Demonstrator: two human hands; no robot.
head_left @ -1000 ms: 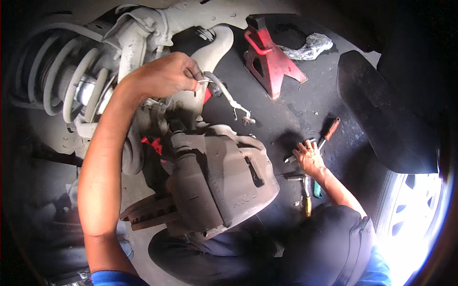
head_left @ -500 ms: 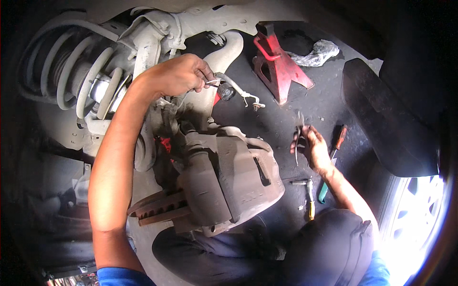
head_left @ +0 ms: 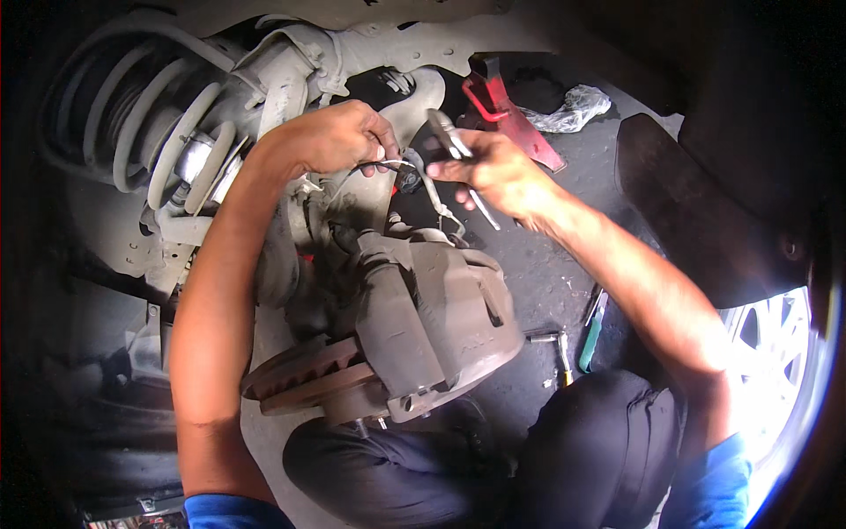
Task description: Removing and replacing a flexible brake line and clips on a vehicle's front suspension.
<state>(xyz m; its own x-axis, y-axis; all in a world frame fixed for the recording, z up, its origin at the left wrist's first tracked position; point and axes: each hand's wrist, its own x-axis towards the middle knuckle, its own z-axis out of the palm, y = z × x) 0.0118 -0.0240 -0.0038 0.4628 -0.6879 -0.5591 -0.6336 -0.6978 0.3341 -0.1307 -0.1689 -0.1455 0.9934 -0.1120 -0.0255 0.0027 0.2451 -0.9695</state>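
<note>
My left hand pinches a thin white strip or wire beside a small black part, possibly a connector. Close on its right, my right hand is wrapped round silver pliers. Their head points up and left, and the handles slant out below the fingers; whether the jaws touch anything I cannot tell. Between the hands a grey brake hose curves down toward the dusty brake caliper. The caliper sits over a rusty brake disc, below both hands.
A coil spring stands at the upper left. A red jack stand and clear plastic wrap lie beyond my right hand. On the floor are a ratchet and a green-handled tool. A wheel is at the right.
My right hand has moved up and left with the pliers, from over the floor to beside my left hand. My left hand keeps its pinch. The right forearm now covers the orange-handled screwdriver.
</note>
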